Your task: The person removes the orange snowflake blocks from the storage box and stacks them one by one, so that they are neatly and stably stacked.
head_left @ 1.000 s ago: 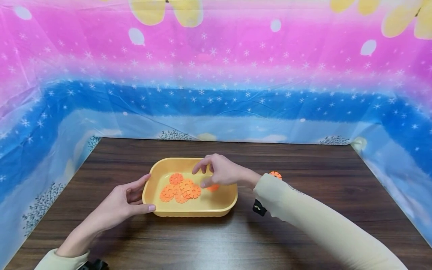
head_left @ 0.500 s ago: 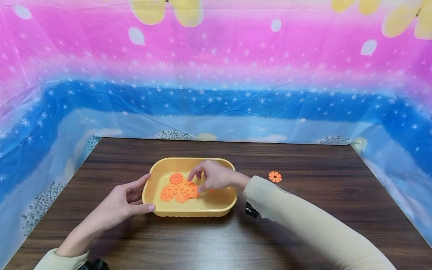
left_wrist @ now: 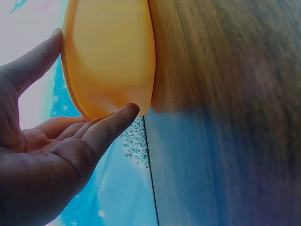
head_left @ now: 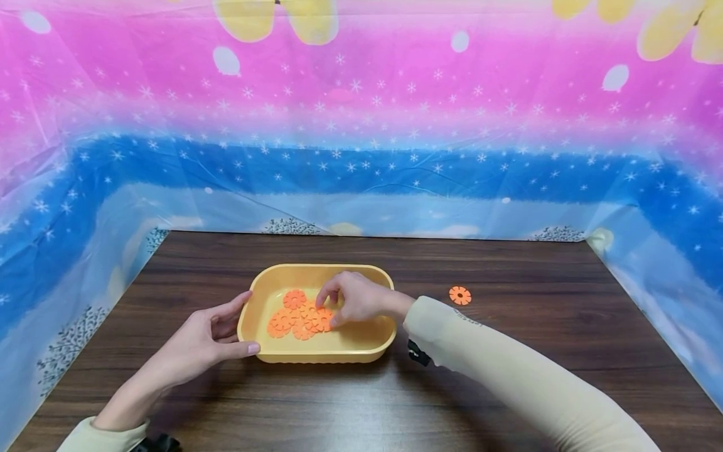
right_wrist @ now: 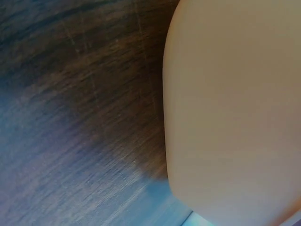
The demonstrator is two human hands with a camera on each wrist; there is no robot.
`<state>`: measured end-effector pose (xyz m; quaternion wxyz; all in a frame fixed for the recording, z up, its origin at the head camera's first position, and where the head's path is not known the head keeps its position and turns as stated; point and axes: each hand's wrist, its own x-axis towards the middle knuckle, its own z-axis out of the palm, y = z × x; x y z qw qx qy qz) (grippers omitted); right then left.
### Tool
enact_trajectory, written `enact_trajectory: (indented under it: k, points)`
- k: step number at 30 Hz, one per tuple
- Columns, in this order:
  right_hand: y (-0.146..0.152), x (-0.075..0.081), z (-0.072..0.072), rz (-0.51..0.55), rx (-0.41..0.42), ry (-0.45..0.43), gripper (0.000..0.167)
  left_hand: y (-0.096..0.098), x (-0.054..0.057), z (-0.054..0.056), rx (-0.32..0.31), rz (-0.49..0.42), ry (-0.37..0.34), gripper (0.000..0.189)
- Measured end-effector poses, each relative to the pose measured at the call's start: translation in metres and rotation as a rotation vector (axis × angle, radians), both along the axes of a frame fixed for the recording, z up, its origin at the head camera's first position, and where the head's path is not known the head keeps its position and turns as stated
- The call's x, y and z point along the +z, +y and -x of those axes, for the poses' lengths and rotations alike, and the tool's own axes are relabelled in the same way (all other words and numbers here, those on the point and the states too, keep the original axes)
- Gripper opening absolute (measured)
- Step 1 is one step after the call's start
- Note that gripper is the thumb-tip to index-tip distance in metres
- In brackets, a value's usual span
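A yellow plastic basin [head_left: 361, 356] stands on the table in the head view. My left hand [head_left: 194, 342] holds its left end, thumb at the near corner and fingers at the far side. The left wrist view shows thumb and fingers of this hand [left_wrist: 61, 146] against the basin [left_wrist: 110, 52]. Several orange notched interlocking discs [head_left: 280, 322] lie in an overlapping pile inside. My right hand [head_left: 361, 296] reaches in from the right, its curled forefinger and thumb pinching an interlocking disc [head_left: 324, 321] at the pile's right side. Its other fingers are partly hidden.
One orange interlocking disc [head_left: 460, 295] lies on the dark wooden table [head_left: 497, 263], right of the basin and beyond my right sleeve [head_left: 508, 358]. A patterned pink and blue cloth [head_left: 395, 176] rises behind the table and along both sides.
My right hand has moved left and down inside the basin, its fingertips coming to the pile's right edge. The lone disc on the table has come fully into sight. My left hand stays put.
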<state>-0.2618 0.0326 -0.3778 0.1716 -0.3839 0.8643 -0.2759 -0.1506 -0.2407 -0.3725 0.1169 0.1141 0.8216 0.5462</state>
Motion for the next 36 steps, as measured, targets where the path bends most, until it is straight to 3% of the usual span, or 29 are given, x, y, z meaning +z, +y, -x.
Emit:
enact_trajectory:
  k: [22,36]
  points:
    - [-0.0039,-0.0079,-0.0003,-0.033,-0.046,0.017,0.03,0.0001,-0.0002,0.0006,-0.003,-0.011,-0.004,0.091]
    - [-0.0028,-0.0059,-0.0022,0.006,-0.006,-0.01,0.037,0.0004,-0.0014,0.001,0.004,-0.012,-0.007,0.091]
